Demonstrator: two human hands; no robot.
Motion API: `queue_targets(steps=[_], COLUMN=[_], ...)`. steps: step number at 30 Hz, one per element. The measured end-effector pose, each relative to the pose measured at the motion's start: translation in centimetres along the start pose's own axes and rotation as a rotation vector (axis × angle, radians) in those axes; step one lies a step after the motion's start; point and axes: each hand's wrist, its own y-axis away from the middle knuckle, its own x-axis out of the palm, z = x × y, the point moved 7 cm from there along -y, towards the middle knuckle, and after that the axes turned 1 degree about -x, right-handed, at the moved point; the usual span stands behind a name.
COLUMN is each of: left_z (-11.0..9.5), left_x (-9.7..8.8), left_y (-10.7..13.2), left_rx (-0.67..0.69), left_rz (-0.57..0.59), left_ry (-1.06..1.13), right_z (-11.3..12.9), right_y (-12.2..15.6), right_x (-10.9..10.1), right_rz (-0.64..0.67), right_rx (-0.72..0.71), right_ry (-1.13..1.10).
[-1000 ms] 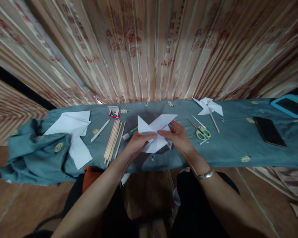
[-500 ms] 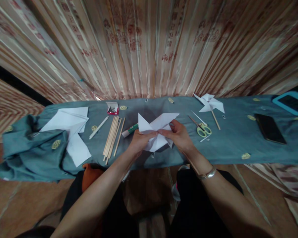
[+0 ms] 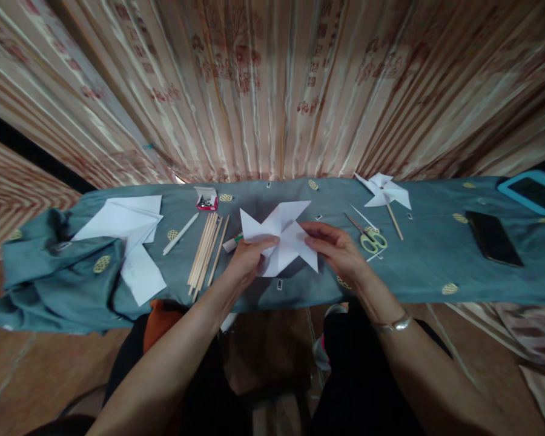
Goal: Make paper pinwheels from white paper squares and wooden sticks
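A white paper pinwheel [image 3: 288, 248] without a stick is held up over the cloth in front of me, its pointed blades folded in to the centre. My left hand [image 3: 249, 257] grips it from the left, thumb pressed on the middle and the other fingers hidden behind the paper. At the right edge, my right hand [image 3: 333, 245] pinches a blade between thumb and fingers. Just behind my left hand lies a glue stick [image 3: 231, 243], partly covered. Left of it are several thin wooden sticks [image 3: 204, 251].
Blue-green cloth [image 3: 418, 260] covers the narrow table. On the left lie white paper sheets [image 3: 140, 272], a white pen [image 3: 181, 233] and an open red box [image 3: 206, 198] of small metal pieces. Rightward are scissors [image 3: 371, 241], a finished pinwheel on a stick [image 3: 384, 189], a phone [image 3: 493, 237] and a blue-framed tablet [image 3: 533, 191].
My right hand has drawn back from the pinwheel's centre to its right edge. The pinwheel has shifted slightly left and its blades now face me more flatly. My left thumb stays on the middle.
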Motion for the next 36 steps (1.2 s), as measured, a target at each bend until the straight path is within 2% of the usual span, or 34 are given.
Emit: queue_targets(steps=[3,8,10,14,18,21,26,33,36], left_z=[0.1,0.4,0.5,0.3,-0.1,-0.4,-0.8,-0.3,-0.3], left_x=[0.3,0.8,0.7,0.6,0.8,1.3,1.6,1.5,1.4], left_y=[0.2,0.5,0.5,0.4,0.6,1.1,1.4,1.3,1.2], left_rx=[-0.021,-0.028,-0.025,0.016,0.052,0.066,0.087,0.088,0.112], left_rz=[0.022,0.015,-0.001,-0.011,-0.007,0.018,0.035,0.076,0.054], left_ry=[0.024,0.037,0.031,-0.013,-0.063,-0.116,-0.151,-0.153,-0.203], right_z=[0.6,1.5,1.7,1.2,0.4,0.1,-1.1,-1.1,-1.0], right_y=[0.4,1.0,1.2,1.2,1.0,0.9,0.6,0.1,-0.1], right_x=[0.7,0.6,0.7,0.8,0.5,0.8,0.5,0.9,1.1], right_rz=[0.045,-0.122,-0.109,0.017,0.008,0.031,0.001,-0.006,-0.021], right_rx=[-0.103,-0.261,-0.257,-0.109,0.049,0.085,0.172,0.116,0.077], right_ry=[0.096,0.435,0.486,0.244,0.081,0.048,-0.017,-0.048,-0.038])
